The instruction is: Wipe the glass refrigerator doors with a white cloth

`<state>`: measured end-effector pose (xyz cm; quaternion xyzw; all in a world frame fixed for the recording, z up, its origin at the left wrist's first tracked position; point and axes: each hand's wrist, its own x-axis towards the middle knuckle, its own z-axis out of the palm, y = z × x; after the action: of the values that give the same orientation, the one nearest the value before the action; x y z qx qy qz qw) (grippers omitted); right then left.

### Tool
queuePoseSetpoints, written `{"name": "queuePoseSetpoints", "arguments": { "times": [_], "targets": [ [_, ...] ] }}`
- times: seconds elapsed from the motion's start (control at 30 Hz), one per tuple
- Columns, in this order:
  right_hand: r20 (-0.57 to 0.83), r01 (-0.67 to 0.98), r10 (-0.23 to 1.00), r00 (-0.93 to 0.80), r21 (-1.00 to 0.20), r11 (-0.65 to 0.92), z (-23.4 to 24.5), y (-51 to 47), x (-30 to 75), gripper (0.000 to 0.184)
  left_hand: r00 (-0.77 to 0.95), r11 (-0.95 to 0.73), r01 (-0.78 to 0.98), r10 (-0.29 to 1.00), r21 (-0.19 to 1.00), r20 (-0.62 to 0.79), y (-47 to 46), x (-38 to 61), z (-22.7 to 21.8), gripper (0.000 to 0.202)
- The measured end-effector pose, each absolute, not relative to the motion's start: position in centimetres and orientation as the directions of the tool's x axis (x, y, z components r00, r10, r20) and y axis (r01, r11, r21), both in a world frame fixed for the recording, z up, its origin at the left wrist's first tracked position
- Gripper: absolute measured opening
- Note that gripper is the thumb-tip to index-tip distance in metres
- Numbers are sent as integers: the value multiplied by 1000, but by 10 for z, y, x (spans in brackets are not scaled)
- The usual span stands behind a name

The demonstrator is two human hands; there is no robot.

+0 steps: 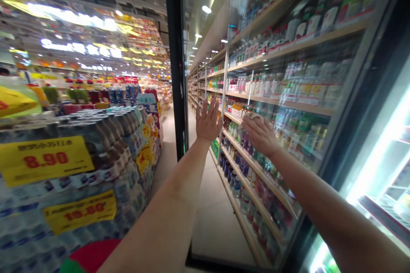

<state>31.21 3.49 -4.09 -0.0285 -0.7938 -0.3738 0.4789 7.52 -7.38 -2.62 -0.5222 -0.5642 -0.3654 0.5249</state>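
A tall glass door with a dark frame stands swung open in front of me. My left hand lies against the glass, palm forward and fingers spread, with nothing in it. Further right, my right hand presses a crumpled whitish cloth to the pane. Its fingers lie over the cloth, whose edge shows above them. Rows of bottles on shelves show in the glass behind both hands.
Stacked packs of bottled drinks stand at the left, with yellow price signs on them. An aisle floor runs beyond the door. At the right edge is the brightly lit cooler interior.
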Motion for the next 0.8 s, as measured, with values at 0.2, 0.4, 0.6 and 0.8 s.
{"name": "queuePoseSetpoints", "arguments": {
  "times": [0.2,0.4,0.6,0.8],
  "targets": [
    [882,597,-199,-427,440,671,-31,68,375,49,107,176,974,183,-140,977,-70,73,-28,61],
    [989,715,-28,-145,124,688,-31,99,419,50,106,192,971,188,-143,976,-70,74,-27,61],
    [996,692,-75,37,29,721,-26,103,405,49,97,185,974,198,-135,975,-73,76,-27,61],
    [987,634,-103,-126,160,757,-24,58,323,47,121,200,967,176,-156,977,-75,78,-26,60]
  ]
}}
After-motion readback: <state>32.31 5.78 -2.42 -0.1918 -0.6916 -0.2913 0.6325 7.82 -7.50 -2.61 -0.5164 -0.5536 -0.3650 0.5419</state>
